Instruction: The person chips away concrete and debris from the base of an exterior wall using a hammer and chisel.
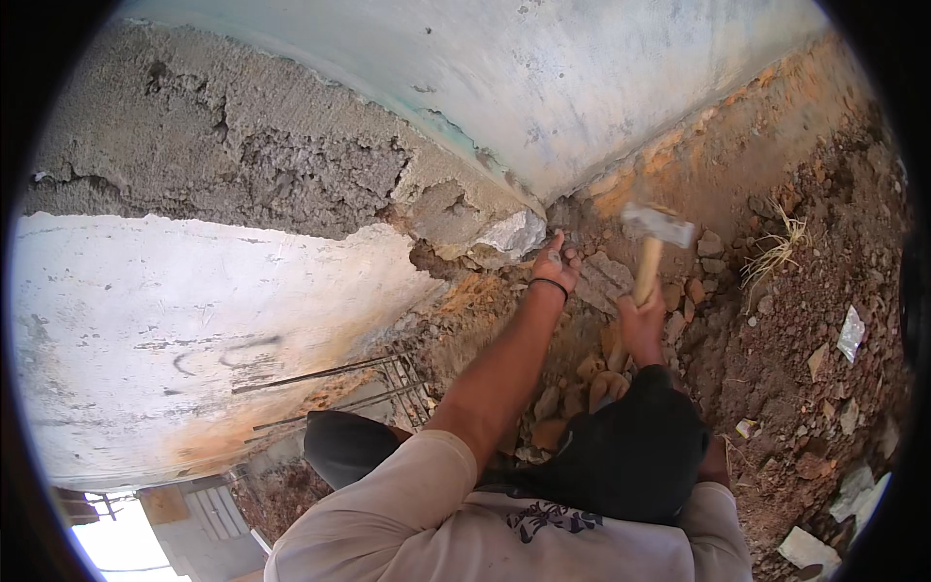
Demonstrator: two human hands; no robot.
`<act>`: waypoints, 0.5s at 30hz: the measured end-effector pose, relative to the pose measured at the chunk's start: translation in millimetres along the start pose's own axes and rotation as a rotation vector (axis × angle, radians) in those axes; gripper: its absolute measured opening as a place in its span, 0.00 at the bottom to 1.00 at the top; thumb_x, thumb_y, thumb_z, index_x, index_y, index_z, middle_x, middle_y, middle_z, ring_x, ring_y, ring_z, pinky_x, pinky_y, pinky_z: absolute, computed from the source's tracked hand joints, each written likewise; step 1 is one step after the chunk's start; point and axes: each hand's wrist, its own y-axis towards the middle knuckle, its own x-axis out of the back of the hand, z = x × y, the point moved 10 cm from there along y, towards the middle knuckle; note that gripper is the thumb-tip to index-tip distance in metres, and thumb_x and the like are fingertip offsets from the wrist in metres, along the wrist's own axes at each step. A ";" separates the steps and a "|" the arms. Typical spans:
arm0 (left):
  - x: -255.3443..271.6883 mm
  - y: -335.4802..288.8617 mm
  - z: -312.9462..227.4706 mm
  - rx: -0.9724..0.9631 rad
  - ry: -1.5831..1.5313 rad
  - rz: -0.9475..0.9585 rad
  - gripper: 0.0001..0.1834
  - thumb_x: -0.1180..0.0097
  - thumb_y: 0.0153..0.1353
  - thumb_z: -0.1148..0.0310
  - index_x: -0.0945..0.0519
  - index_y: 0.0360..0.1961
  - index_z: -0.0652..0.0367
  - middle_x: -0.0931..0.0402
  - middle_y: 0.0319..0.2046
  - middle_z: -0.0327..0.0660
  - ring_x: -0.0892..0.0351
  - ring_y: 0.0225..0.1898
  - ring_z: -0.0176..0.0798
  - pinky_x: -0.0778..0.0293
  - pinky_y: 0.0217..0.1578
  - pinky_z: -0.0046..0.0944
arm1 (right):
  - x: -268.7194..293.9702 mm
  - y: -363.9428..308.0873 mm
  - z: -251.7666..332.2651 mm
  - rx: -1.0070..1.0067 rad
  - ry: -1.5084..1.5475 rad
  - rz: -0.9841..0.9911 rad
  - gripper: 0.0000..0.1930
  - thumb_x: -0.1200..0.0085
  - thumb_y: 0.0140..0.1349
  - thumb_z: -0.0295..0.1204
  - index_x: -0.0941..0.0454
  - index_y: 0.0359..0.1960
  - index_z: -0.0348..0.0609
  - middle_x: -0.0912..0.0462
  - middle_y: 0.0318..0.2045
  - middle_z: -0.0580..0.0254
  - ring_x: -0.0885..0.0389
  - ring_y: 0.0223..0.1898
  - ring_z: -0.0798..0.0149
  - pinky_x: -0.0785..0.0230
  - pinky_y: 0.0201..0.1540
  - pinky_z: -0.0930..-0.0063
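My right hand point(641, 322) grips the wooden handle of a hammer point(656, 233), whose grey metal head is raised and blurred just right of the wall corner. My left hand point(557, 261), with a dark band on the wrist, reaches to the foot of the broken concrete wall point(291, 165) and is closed around something thin at the corner; I cannot tell what it is. A pale loose chunk of concrete point(512, 233) hangs at the broken edge just left of that hand. Broken stones and rubble point(601, 281) lie between my two hands.
Bare steel reinforcement bars point(335, 383) jut out of the lower wall at my left. Reddish dirt point(815, 291) with stones, dry grass and scraps of paper slopes up on the right. A smooth pale wall point(543, 78) runs behind. My dark-clothed knees fill the lower middle.
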 end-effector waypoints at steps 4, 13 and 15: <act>-4.5 7.5 -37.7 -0.094 0.067 -0.096 0.14 0.40 0.69 0.59 0.28 0.48 0.51 0.32 0.29 0.35 0.33 0.26 0.36 0.37 0.25 0.39 | -55.6 -17.2 -14.9 -0.393 0.105 0.379 0.20 0.43 0.61 0.27 0.31 0.54 0.35 0.27 0.31 0.63 0.28 0.29 0.75 0.31 0.30 0.72; 20.7 9.8 -37.6 -0.038 0.034 -0.102 0.17 0.41 0.70 0.57 0.29 0.51 0.51 0.29 0.30 0.36 0.32 0.24 0.36 0.36 0.24 0.39 | 158.9 37.8 146.5 0.437 0.748 -0.584 0.13 0.46 0.66 0.23 0.35 0.49 0.39 0.27 0.30 0.61 0.28 0.23 0.70 0.27 0.26 0.67; 14.6 6.8 -24.3 -0.037 0.069 -0.129 0.17 0.41 0.70 0.57 0.30 0.52 0.52 0.28 0.30 0.36 0.32 0.24 0.36 0.35 0.24 0.39 | 99.0 22.0 77.9 0.186 0.677 -0.492 0.14 0.45 0.65 0.24 0.35 0.49 0.39 0.26 0.33 0.59 0.27 0.25 0.70 0.26 0.29 0.68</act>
